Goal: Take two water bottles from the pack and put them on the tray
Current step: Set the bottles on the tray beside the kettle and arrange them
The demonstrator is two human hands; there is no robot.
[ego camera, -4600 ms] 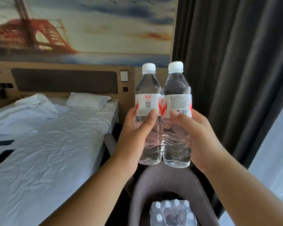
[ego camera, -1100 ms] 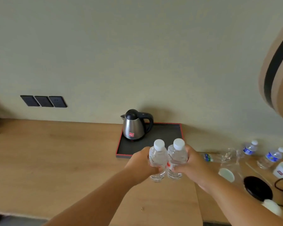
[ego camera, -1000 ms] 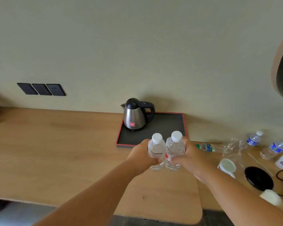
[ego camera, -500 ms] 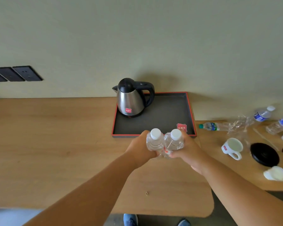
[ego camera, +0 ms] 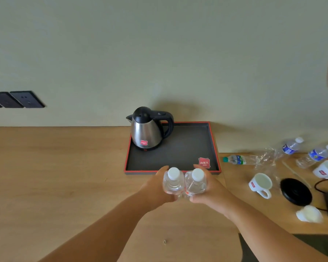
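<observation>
steel kettle (ego camera: 147, 131), white mug (ego camera: 261, 184), black round disc (ego camera: 295, 191), wall sockets (ego camera: 17, 99)

A single head-worn wide-angle camera looks forward and steeply down from above the near edge of the wooden desk (ego camera: 55, 176), facing the plain wall (ego camera: 159, 53) behind it. Both forearms reach in from the bottom, close to the lens, while the tray (ego camera: 178, 157) sits mid-frame. With only this view, nothing is shared.

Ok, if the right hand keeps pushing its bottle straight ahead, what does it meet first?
Probably the tray's red near rim, if the right hand stays low. Held higher, its water bottle clears it and next comes the red card on the tray floor. Height is hard to judge.
</observation>
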